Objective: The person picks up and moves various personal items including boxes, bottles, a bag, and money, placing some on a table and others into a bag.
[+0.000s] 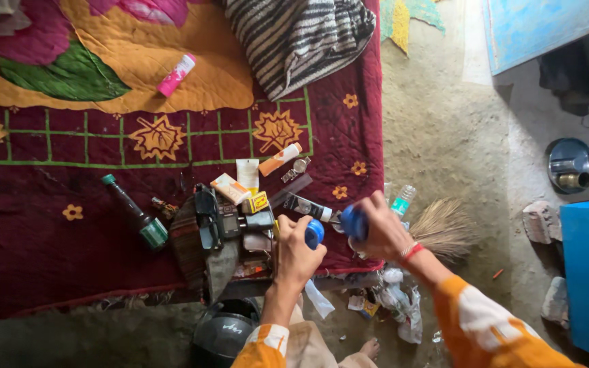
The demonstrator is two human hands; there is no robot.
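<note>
Left hand point(294, 251): closed on blue jar point(314, 233) | right hand point(383, 228): closed on blue lid point(354, 222), 2 o'clock of jar | likely light, rigid, smooth plastic; hold round sides | bed point(49, 225)

On the maroon bedspread point(49, 238), a small yellow carton point(255, 202) is seen beside a flat peach-and-white box point(230, 188) and a white tube point(247, 174). A green label is wrapped around a dark bottle point(134, 212) lying further left.
</note>
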